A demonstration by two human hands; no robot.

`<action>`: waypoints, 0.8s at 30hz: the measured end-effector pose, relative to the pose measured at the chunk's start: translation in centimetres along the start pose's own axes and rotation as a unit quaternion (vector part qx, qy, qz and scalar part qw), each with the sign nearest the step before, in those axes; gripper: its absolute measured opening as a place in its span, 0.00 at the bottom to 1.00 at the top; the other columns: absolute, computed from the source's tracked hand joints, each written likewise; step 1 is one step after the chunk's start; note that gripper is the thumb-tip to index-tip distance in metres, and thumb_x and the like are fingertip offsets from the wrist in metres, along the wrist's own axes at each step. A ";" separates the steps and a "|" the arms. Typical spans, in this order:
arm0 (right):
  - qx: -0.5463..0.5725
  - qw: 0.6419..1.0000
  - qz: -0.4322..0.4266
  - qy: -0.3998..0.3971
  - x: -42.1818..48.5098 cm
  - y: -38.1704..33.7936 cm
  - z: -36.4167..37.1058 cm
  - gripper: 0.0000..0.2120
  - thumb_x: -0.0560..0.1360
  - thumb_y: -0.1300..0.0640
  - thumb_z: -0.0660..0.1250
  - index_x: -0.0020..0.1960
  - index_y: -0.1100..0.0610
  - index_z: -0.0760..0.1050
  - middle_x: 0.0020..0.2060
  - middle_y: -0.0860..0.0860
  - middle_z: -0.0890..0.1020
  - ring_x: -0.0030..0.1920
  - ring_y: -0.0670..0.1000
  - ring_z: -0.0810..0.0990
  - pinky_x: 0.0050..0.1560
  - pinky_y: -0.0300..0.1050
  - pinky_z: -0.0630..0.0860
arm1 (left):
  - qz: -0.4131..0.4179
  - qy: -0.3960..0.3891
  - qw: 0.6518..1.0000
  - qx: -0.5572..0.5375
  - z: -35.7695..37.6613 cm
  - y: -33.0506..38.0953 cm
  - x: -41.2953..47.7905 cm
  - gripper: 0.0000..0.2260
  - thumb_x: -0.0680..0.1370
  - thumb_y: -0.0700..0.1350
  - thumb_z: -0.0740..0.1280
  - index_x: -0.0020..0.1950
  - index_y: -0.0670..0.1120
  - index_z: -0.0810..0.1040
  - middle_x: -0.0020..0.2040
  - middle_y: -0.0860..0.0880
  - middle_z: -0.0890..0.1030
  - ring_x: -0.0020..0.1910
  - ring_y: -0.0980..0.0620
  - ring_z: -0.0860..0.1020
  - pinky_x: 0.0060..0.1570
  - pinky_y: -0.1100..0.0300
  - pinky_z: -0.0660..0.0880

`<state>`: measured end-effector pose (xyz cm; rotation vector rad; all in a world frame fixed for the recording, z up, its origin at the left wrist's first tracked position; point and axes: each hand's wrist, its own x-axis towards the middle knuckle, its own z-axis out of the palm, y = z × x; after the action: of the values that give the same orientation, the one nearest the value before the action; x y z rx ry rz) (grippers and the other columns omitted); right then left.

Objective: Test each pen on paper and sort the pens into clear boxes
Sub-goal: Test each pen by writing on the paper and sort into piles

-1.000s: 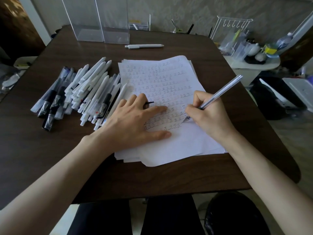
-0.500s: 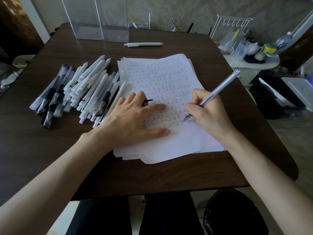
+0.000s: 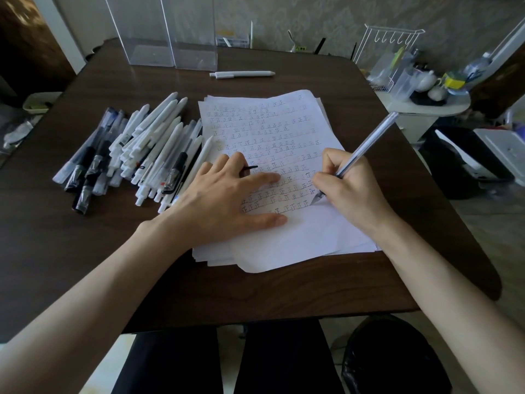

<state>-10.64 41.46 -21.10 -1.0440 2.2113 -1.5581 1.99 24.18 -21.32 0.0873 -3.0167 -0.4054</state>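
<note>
While the flat, spread left hand [image 3: 227, 200] pins the paper [image 3: 306, 237], the right hand [image 3: 349, 191] grips a pen [image 3: 366, 146], tip writing on it (mid-test); next it probably needs sorting into the clear boxes [image 3: 173, 32] beyond.

Home, a lived-in room, not an office or shop. I'm sitting at a dark wooden table [image 3: 284, 294], and the wall behind it has patterned wallpaper [image 3: 312, 15]. To my right is a small white side table [image 3: 443, 108] crowded with household stuff: white teapot [image 3: 426, 79], clear plastic jug [image 3: 402, 83], water bottle [image 3: 480, 65], and a white wire rack with hooks [image 3: 392, 35]. There's a black bin [image 3: 392, 359] on the floor by my right knee. Clutter lies along both edges.
</note>
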 end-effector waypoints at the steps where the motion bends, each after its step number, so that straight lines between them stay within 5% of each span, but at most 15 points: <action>1: 0.000 1.000 -0.001 0.006 0.0 0.0 0.0 0.12 0.66 0.63 0.62 0.30 0.57 0.59 0.25 0.52 0.60 0.27 0.48 0.60 0.28 0.43 0.58 | 0.002 0.000 1.000 0.001 0.0 0.0 0.0 0.38 0.64 0.77 0.47 0.71 0.64 0.61 0.48 0.54 0.61 0.49 0.57 0.60 0.50 0.61 0.58; 5: 0.060 0.998 0.004 0.005 -0.1 -0.1 -0.2 0.15 0.72 0.64 0.66 0.31 0.59 0.61 0.23 0.50 0.62 0.23 0.46 0.61 0.24 0.38 0.60 | 0.025 0.022 0.999 -0.022 0.1 -0.3 0.0 0.32 0.71 0.71 0.50 0.72 0.59 0.60 0.47 0.53 0.64 0.48 0.55 0.64 0.49 0.59 0.62; 9: 0.127 0.992 -0.012 -0.001 0.1 -0.7 -0.3 0.13 0.72 0.56 0.68 0.37 0.60 0.67 0.20 0.48 0.70 0.22 0.46 0.67 0.25 0.35 0.65 | 0.043 0.070 0.984 -0.156 0.3 0.0 0.0 0.18 0.79 0.43 0.55 0.69 0.44 0.59 0.49 0.50 0.71 0.51 0.53 0.69 0.54 0.61 0.65; 11: 0.150 0.988 -0.021 -0.017 0.3 -0.8 -0.4 0.11 0.72 0.55 0.70 0.40 0.59 0.70 0.24 0.48 0.75 0.26 0.46 0.72 0.27 0.37 0.67 | 0.045 0.071 0.980 -0.180 0.4 0.4 0.1 0.17 0.80 0.38 0.54 0.69 0.41 0.58 0.51 0.49 0.74 0.53 0.55 0.70 0.53 0.64 0.67; 14: 0.221 0.974 -0.020 -0.043 0.5 -0.9 -0.4 0.11 0.76 0.51 0.63 0.44 0.60 0.74 0.31 0.51 0.80 0.34 0.49 0.77 0.30 0.39 0.70 | 0.029 0.101 0.975 -0.194 0.2 0.5 0.5 0.15 0.80 0.41 0.60 0.65 0.39 0.66 0.53 0.49 0.79 0.49 0.54 0.75 0.47 0.69 0.69; 18: 0.267 0.961 0.001 -0.067 0.3 -1.2 -0.6 0.08 0.76 0.59 0.56 0.42 0.61 0.69 0.28 0.53 0.79 0.30 0.50 0.77 0.30 0.40 0.69 | 0.020 0.146 0.974 -0.169 -0.3 0.3 0.4 0.15 0.76 0.52 0.64 0.54 0.42 0.78 0.41 0.46 0.80 0.39 0.47 0.78 0.41 0.47 0.75; 24: 0.258 0.961 0.005 -0.097 0.2 -1.2 -0.3 0.07 0.76 0.60 0.58 0.40 0.60 0.68 0.28 0.53 0.80 0.30 0.51 0.77 0.31 0.39 0.70 | 0.058 0.163 0.972 -0.158 -0.5 0.5 0.3 0.16 0.74 0.51 0.63 0.54 0.42 0.80 0.40 0.47 0.81 0.39 0.48 0.78 0.39 0.46 0.76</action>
<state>-10.43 41.36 -19.84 -0.9638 1.5521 -1.7987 1.74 24.50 -20.69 -0.0428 -2.5849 -0.7693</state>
